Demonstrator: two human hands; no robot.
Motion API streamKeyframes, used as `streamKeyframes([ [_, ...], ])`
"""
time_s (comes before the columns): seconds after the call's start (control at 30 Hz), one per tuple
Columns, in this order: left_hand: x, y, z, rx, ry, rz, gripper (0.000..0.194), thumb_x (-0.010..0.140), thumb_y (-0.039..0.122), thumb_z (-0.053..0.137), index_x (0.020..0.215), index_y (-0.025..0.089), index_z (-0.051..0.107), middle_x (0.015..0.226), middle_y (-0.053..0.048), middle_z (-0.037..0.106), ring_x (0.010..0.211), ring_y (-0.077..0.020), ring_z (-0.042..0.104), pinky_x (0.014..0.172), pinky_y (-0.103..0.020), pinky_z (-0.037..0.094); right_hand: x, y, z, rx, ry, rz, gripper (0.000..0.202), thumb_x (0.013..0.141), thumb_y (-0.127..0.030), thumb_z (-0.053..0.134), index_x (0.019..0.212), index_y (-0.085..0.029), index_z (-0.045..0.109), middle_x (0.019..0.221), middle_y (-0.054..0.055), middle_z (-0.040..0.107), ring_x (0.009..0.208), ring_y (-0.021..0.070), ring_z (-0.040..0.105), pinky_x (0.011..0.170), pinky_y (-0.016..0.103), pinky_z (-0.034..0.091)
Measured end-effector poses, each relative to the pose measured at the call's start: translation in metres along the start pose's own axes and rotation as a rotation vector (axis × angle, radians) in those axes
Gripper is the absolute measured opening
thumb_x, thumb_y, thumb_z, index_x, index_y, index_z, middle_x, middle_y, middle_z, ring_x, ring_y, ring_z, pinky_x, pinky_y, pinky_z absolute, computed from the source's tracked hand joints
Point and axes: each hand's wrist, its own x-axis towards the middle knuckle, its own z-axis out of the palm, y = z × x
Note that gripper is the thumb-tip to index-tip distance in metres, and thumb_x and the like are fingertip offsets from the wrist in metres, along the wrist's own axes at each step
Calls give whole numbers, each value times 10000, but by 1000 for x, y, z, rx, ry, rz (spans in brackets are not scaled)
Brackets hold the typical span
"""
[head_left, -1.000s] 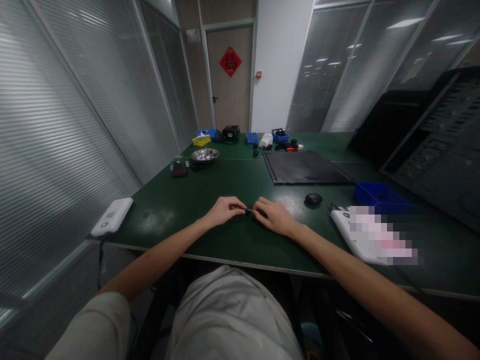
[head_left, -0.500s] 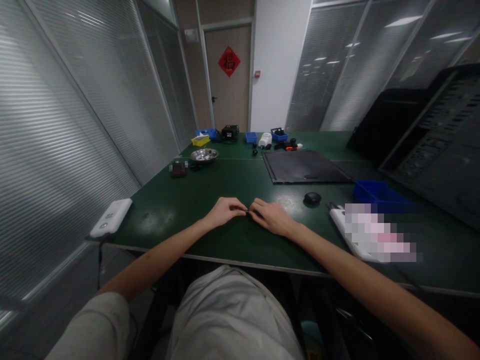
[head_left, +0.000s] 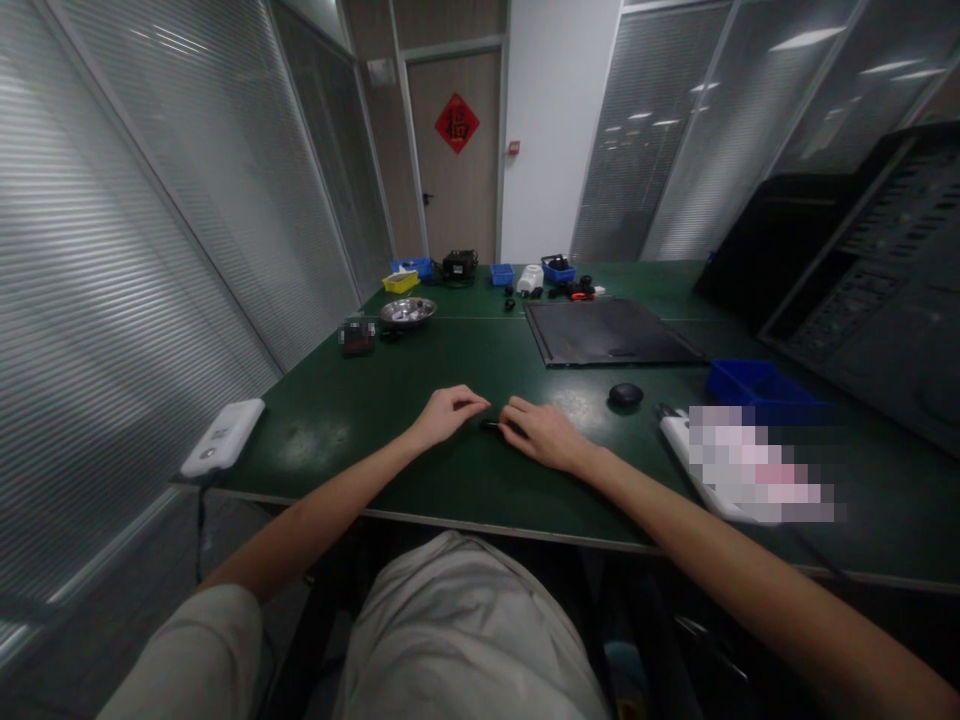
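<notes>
My left hand is just above the green table, thumb and fingertips pinched together. Whatever it may hold between them is too small to make out. My right hand rests close by on the right, its fingers closed on a small dark thin piece with a light glint. That piece points left, just below my left fingertips and apart from them. Its kind is too small to tell. A black computer mouse lies to the right of my right hand.
A flat black panel lies beyond the mouse. At right are a blue bin and a large computer case. A metal bowl stands far left, a white device at the left edge. Small bins line the back.
My left hand has lifted slightly up and left, away from the small piece. The piece now shows more in my right fingers, which have barely moved.
</notes>
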Motion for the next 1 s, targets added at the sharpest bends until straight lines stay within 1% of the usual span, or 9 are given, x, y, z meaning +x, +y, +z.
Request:
streamKeyframes([
  [0.1,6,-7,2,104,-33,-27,201,923,318,669,1036,199,786,922,-48,737,796,-171,634,755,-297,484,-1,1,1,6,5,6,222,1062,-361,440,1084,-223,613,1016,38,609,708,135,550,602,277,276],
  [0.27,7,-10,0,282,-9,78,179,939,331,653,933,212,788,986,-68,701,942,-208,618,860,-345,478,-1,2,1,27,11,7,224,1059,-366,447,1091,-226,620,1014,35,610,698,130,546,603,275,281],
  [0.4,0,3,-2,271,2,123,254,1002,330,542,1049,218,765,1070,-77,679,1006,-209,615,892,-351,486,-2,1,0,35,26,20,224,1059,-364,449,1077,-223,622,1017,36,612,701,129,550,611,275,293],
  [0.5,-6,15,-3,255,-82,210,234,975,338,597,1135,225,727,1120,-74,688,1073,-218,599,963,-366,473,-2,1,-2,50,31,30,228,1059,-369,449,1077,-224,624,1030,38,615,724,134,562,620,272,303],
  [0.6,-8,19,-3,282,-149,246,221,944,368,656,1094,219,718,1070,-66,701,1048,-222,598,960,-371,472,-3,1,-3,59,34,40,231,1058,-372,450,1081,-223,626,1030,41,613,740,139,568,623,268,308],
  [0.7,-6,14,-5,321,-125,239,187,954,370,643,1021,208,706,1061,-63,697,1048,-219,601,965,-373,468,-3,3,-3,50,42,39,232,1058,-371,449,1071,-220,624,1024,40,610,745,141,569,625,267,312],
  [0.87,-3,4,-6,348,-156,189,204,985,362,589,1107,214,659,1093,-61,694,1024,-205,634,927,-350,495,-4,3,-4,52,40,39,230,1058,-372,449,1072,-220,622,1030,38,613,754,142,574,637,269,326],
  [0.93,-2,-2,-12,377,-195,178,214,997,358,562,1135,219,650,1092,-60,697,1017,-202,645,913,-342,503,-4,3,-4,53,39,47,232,1059,-374,449,1070,-221,622,1030,37,614,749,141,572,638,270,327],
  [1.0,-2,-15,-30,415,-199,150,236,1005,349,542,1175,223,646,1141,-64,697,1056,-205,646,934,-345,502,-4,4,-5,55,40,50,230,1058,-375,452,1071,-222,622,1033,37,616,746,140,570,639,270,327],
])
